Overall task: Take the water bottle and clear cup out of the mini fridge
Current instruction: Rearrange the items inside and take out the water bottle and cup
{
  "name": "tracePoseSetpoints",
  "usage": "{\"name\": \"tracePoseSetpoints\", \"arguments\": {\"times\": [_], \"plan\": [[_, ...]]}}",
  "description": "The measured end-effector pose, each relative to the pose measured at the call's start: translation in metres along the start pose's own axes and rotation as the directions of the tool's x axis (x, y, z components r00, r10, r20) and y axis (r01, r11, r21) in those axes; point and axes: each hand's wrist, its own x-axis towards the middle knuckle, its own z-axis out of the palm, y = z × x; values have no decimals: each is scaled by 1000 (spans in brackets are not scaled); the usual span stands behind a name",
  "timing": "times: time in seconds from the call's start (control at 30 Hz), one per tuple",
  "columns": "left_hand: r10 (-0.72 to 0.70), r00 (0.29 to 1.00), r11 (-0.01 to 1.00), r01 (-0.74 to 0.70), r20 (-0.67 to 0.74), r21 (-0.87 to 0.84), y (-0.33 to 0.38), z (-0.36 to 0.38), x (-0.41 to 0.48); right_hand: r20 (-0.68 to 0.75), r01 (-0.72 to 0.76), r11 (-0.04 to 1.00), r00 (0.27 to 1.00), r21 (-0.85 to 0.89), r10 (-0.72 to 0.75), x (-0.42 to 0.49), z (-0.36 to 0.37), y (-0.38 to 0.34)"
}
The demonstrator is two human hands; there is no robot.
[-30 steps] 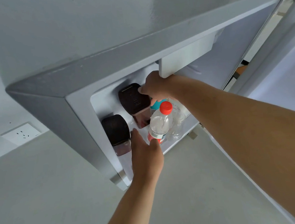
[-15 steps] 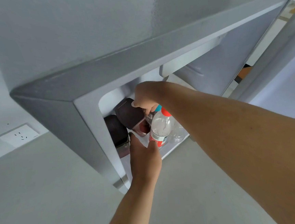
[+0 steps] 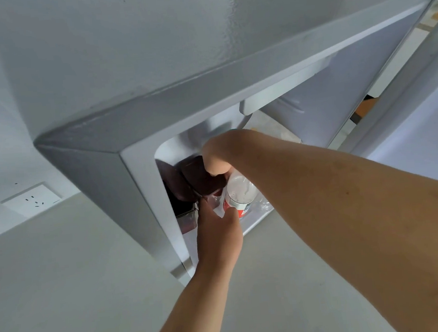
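Note:
The grey mini fridge [image 3: 144,177] stands open, seen from above. Inside on its shelf stands the water bottle [image 3: 238,192], clear with a red and white label; its cap is hidden. My left hand [image 3: 218,234] reaches in from below and grips the bottle's base between thumb and fingers. My right hand [image 3: 216,158] is curled inside the fridge just above the bottle's top; I cannot tell whether it holds anything. The clear cup [image 3: 263,205] shows faintly behind the bottle, mostly hidden under my right forearm.
Two dark-lidded containers [image 3: 200,179] [image 3: 175,193] sit to the left of the bottle, close to both hands. The fridge door [image 3: 425,110] hangs open at the right. A white wall socket [image 3: 33,200] is at the left, above the pale floor [image 3: 77,284].
My right hand has come down from the upper compartment flap to the bottle's top and now covers the red cap. My view has risen, so less of the fridge interior shows. My left hand stays on the bottle.

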Motion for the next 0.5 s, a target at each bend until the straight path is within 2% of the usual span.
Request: {"name": "tracePoseSetpoints", "arguments": {"times": [0.07,0.2,0.37,0.5], "plan": [[7,1000,1000,-6,6,-19,3,-4,-2,-3,38,987,999,155,-38,-3,-3,3],[-6,1000,1000,6,-15,-10,4,-10,-4,-51,111,985,993,134,-105,-7,-6,-1],[-81,996,996,79,-38,-46,-2,-8,-10,-256,257,953,943,162,-211,-4,-7,-4],[-123,991,990,120,-50,-70,-9,-5,-8,-239,401,907,900,131,-363,-4,3,-21]]}}
